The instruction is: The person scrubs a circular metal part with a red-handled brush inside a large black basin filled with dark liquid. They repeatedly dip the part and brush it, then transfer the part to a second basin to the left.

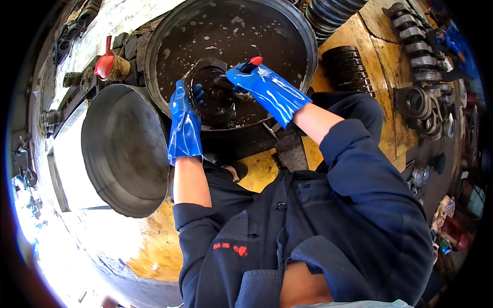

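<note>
Both blue-gloved hands work over the big round basin (303, 31) of dark, foamy liquid at twelve o'clock. The left hand (186, 120) curls around the rim of a dark ring-shaped part (205, 69) standing half in the liquid at the basin's centre. The right hand (262, 84), at one o'clock from it, closes around a red-tipped tool (252, 62) pressed to the part. An empty grey metal pan (123, 149) lies at nine o'clock, a red funnel (105, 62) at ten

A yellow-stained floor (257, 172) carries a wide dark wash basin (305, 31), a grey metal pan (123, 149) beside it — and metal engine parts (418, 102) to the right.
</note>
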`<state>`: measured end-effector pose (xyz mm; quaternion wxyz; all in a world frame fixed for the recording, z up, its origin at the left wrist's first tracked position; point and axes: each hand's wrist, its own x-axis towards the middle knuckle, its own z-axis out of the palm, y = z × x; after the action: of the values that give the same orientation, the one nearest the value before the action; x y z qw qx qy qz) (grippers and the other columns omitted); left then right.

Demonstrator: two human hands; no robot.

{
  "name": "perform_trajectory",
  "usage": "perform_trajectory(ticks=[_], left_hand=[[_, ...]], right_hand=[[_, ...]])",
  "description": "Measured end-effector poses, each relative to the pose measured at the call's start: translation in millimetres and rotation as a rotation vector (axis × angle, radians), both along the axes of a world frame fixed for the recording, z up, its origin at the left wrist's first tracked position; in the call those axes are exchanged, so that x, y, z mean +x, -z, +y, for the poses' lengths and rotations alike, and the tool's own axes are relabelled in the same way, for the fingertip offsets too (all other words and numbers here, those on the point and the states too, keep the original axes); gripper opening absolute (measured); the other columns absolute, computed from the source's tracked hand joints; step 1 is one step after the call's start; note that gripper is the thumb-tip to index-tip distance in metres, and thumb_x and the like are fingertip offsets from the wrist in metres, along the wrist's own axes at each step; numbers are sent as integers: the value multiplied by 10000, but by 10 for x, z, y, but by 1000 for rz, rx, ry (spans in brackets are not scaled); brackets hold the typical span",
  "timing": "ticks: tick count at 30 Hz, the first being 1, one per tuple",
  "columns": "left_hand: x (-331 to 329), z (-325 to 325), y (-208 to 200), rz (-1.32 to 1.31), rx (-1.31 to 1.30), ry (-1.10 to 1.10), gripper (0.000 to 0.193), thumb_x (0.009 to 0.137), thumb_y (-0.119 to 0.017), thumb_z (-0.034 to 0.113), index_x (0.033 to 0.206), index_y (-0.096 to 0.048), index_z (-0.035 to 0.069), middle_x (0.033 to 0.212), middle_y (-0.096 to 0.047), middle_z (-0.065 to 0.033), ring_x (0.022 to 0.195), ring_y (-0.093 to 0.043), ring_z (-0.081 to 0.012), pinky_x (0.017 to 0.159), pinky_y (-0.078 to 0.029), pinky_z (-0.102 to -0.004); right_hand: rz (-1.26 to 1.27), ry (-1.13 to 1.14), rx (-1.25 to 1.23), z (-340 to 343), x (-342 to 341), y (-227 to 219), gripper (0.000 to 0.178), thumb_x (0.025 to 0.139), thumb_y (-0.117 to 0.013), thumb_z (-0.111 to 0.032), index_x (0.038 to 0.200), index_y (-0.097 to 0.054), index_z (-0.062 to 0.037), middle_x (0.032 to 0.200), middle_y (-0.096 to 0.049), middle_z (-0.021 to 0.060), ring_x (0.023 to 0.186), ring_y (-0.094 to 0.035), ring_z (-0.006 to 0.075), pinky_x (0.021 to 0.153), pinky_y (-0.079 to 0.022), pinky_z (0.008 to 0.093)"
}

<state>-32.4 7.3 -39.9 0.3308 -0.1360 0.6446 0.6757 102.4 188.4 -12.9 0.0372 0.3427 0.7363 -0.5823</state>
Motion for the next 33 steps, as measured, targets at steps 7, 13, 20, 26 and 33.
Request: perform_trajectory(ticks=[7, 13, 20, 26, 33], left_hand=[[-480, -433, 532, -177, 537, -142, 612, 1021, -433, 648, 1244, -641, 118, 1188, -686, -142, 1039, -674, -307, 984, -537, -494], [149, 182, -73, -83, 209, -302, 728, 1013, -454, 660, 1430, -561, 73, 1184, -722, -205, 1112, -677, -374, 921, -576, -522], [-31, -169, 45, -85, 84, 3, 783, 1019, -296, 739, 1418, -579, 128, 1141, -748, -158, 997, -687, -320, 917, -499, -457], [-77, -140, 130, -69, 74, 35, 835, 1005, -276, 754, 1409, -588, 92, 1219, -733, -188, 1072, -690, -361, 1012, -476, -500], [-107, -54, 59, -240, 244, -57, 724, 1017, -378, 706, 1383, -630, 135, 1193, -722, -149, 1015, -679, -349, 925, -541, -522]], right_hand=[[693, -165, -201, -617, -436, -81, 249, 982, -660, -190, 1154, -734, -26, 967, -749, 73, 819, -708, 136, 731, -587, 286], [319, 171, -58, 181, -639, 196, 282, 966, -593, -286, 901, -749, -59, 780, -730, 53, 700, -658, 115, 672, -538, 289], [105, 462, -173, 173, -336, 283, 336, 958, -626, -290, 982, -696, 38, 817, -725, 133, 731, -684, 224, 703, -530, 376], [-148, 262, 80, 170, 19, 315, 387, 947, -625, -343, 1020, -727, 23, 911, -758, 168, 853, -721, 288, 801, -537, 421], [396, 401, -451, -312, -82, -569, 367, 1005, -643, -391, 1105, -731, -49, 915, -736, 34, 740, -648, 122, 717, -498, 275]])
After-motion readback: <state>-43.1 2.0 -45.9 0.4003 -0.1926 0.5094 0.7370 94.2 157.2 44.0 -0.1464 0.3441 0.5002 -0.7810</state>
